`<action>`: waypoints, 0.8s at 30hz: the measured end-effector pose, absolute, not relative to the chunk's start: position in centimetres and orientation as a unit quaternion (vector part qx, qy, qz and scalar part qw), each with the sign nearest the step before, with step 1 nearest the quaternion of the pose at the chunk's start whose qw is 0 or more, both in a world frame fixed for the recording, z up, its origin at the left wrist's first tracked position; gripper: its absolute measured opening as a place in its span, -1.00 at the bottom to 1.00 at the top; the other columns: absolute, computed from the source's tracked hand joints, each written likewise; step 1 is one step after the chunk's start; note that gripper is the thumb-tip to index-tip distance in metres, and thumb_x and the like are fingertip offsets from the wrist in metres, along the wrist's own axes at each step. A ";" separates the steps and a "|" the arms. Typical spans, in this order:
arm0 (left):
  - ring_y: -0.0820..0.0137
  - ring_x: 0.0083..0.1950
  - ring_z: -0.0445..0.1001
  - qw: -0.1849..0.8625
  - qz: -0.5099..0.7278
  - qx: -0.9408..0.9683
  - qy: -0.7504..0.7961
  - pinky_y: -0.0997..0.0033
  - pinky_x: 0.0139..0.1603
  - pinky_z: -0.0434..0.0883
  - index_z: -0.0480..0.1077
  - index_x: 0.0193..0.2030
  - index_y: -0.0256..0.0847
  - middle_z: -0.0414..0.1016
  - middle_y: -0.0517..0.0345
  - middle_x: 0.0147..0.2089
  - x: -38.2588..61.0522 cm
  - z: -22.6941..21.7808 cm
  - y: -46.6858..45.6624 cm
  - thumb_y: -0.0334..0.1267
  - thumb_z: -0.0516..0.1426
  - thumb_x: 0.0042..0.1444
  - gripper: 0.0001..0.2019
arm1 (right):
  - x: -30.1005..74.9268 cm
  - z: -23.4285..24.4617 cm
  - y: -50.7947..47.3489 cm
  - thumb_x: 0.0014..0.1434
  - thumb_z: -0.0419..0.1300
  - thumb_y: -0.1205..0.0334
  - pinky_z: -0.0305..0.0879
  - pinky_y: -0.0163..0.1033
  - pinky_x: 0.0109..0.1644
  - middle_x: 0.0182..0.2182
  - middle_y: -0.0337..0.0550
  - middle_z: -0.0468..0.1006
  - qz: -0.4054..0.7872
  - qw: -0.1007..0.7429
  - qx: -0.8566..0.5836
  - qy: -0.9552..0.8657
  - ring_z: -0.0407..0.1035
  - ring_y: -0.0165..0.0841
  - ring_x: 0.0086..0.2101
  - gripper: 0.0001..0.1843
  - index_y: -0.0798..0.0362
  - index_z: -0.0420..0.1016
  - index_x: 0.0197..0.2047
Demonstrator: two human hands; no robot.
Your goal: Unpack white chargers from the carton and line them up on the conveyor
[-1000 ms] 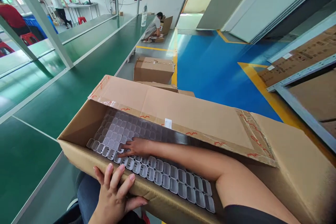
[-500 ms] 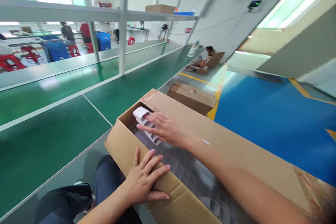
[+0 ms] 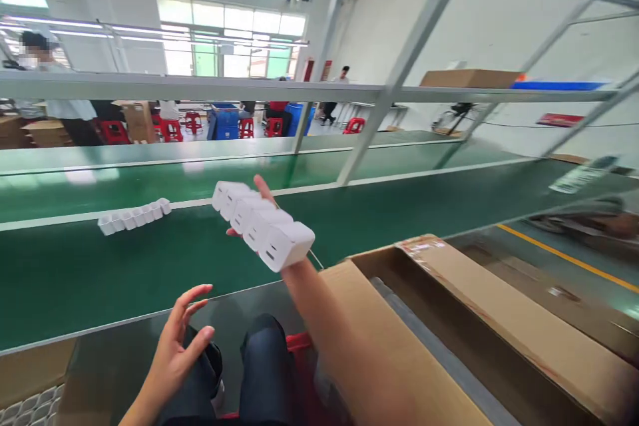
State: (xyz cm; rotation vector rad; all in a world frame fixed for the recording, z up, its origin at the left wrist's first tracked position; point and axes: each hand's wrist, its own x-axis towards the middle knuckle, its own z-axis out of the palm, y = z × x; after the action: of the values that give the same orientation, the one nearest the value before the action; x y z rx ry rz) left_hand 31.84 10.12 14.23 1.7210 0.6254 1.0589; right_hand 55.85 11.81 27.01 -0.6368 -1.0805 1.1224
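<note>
My right hand (image 3: 265, 191) is raised over the green conveyor belt, closed on a row of several white charger housings (image 3: 264, 229), each with small slots in its face. The row hides most of the palm and fingers. My left hand (image 3: 174, 346) hovers over my lap near the belt's front edge. Its fingers are curved and apart, holding nothing. Another row of white charger housings (image 3: 134, 215) lies on the belt (image 3: 164, 266), farther left. At my right stands an opened cardboard box (image 3: 372, 319) with greyish plastic inside.
A grey metal frame with a shelf (image 3: 200, 88) spans the far side of the belt. Bottom left, a box holds more white pieces (image 3: 34, 409). A clear bottle (image 3: 582, 174) is at the far right. Other people are at work in the background.
My right hand has come out of the box with the row of charger housings and moved over the belt. My left hand has left the box flap. The view has swung left.
</note>
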 end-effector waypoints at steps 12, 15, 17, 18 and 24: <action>0.01 0.44 0.20 0.380 0.475 0.757 0.239 -0.07 0.43 0.22 0.12 0.40 0.03 0.25 -0.11 0.40 23.7 17.4 10.3 0.00 0.36 0.04 -0.17 | 40.8 15.2 4.7 0.06 0.22 -0.33 0.37 -0.21 -0.31 -0.01 -0.20 0.55 0.805 0.553 -0.116 -0.182 0.45 -0.31 -0.30 -0.23 -0.33 0.25 0.31; 0.03 0.36 0.32 0.399 0.414 0.800 0.174 0.00 0.36 0.32 0.24 0.34 0.00 0.45 -0.09 0.25 23.5 18.4 10.8 0.01 0.38 0.01 -0.23 | 40.7 14.4 3.5 -0.06 0.30 -0.32 0.36 -0.19 -0.36 0.01 -0.21 0.53 0.821 0.537 -0.109 -0.160 0.43 -0.28 -0.33 -0.17 -0.37 0.27 0.28; 0.06 0.26 0.43 0.429 0.399 0.799 0.139 0.02 0.31 0.37 0.33 0.27 -0.03 0.54 -0.06 0.13 24.1 18.7 10.7 0.00 0.38 0.01 -0.32 | 40.9 13.9 3.0 -0.14 0.35 -0.30 0.36 -0.18 -0.39 0.02 -0.23 0.53 0.824 0.535 -0.107 -0.154 0.41 -0.28 -0.35 -0.13 -0.43 0.27 0.25; 0.08 0.21 0.48 0.447 0.400 0.789 0.135 0.04 0.28 0.39 0.37 0.23 -0.04 0.56 -0.05 0.09 24.4 18.8 10.5 -0.02 0.38 0.02 -0.37 | 41.0 13.7 2.8 -0.15 0.35 -0.31 0.35 -0.17 -0.40 0.03 -0.24 0.52 0.824 0.535 -0.108 -0.153 0.40 -0.28 -0.37 -0.13 -0.45 0.27 0.25; 0.17 0.05 0.59 0.494 0.411 0.748 0.166 0.26 0.08 0.51 0.46 0.11 -0.10 0.61 -0.03 0.02 25.9 18.7 9.1 -0.11 0.42 -0.04 -0.45 | 41.7 13.5 2.0 -0.13 0.32 -0.37 0.35 -0.19 -0.46 0.09 -0.18 0.52 0.824 0.536 -0.126 -0.131 0.37 -0.34 -0.45 -0.13 -0.38 0.29 0.25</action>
State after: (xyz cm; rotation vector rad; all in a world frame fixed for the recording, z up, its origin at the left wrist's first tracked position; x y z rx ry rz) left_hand 25.88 9.14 18.70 1.8143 0.4018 0.9958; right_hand 41.75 1.98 13.49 -0.3012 -0.3117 1.9630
